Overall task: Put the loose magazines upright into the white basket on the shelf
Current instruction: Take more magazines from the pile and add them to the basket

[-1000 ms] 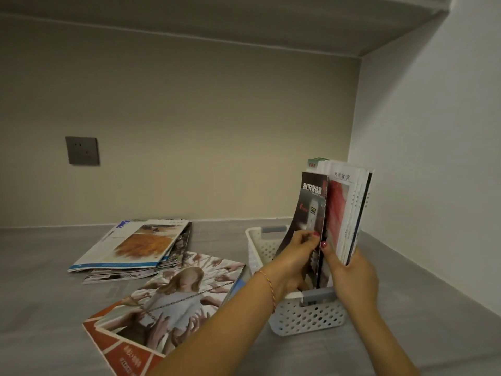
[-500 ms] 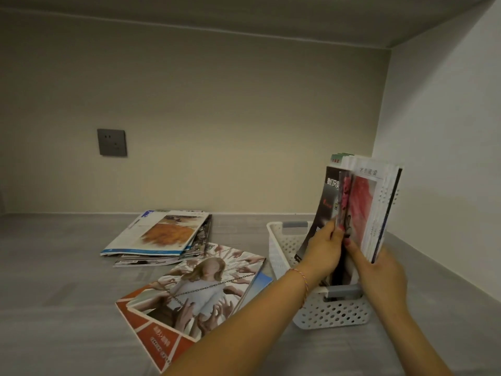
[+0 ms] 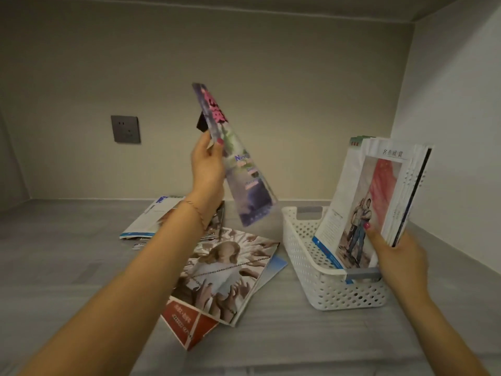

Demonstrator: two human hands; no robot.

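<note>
White plastic basket (image 3: 322, 272) sat lower right of frame on the grey shelf (image 3: 67, 267), perforated walls, grey handle strips at near & far ends. We had a stack of upright magazines (image 3: 379, 196) inside it, leaning toward the right wall, front cover w/ figures under a red flag. Our right hand (image 3: 401, 256) was at the near end of that stack, thumb on the front cover, fingers curled round the stack's right edge, so that grip was closed on the stack.

Our left hand (image 3: 207, 164) was raised mid-frame, well apart from the basket & above the shelf. Its grip was closed on a purple-blue magazine (image 3: 238, 164), thumb on the front near the upper part, fingers behind. Mag hung tilted, top toward upper left of frame, bottom corner pointing down-right, nothing under it touching. Blurred, so we couldn't read most of the cover text. Thin bracelet (image 3: 193, 208) on that wrist.

Loose mags lay flat on the shelf: a big one w/ a pale figure and many hands (image 3: 225, 278) at lower centre, a blue-edged one partly under its right side, and a small flat pile (image 3: 154, 221) further back, partly hidden by our left forearm.

Grey wall socket (image 3: 125, 129) in the back wall, left of centre.
</note>
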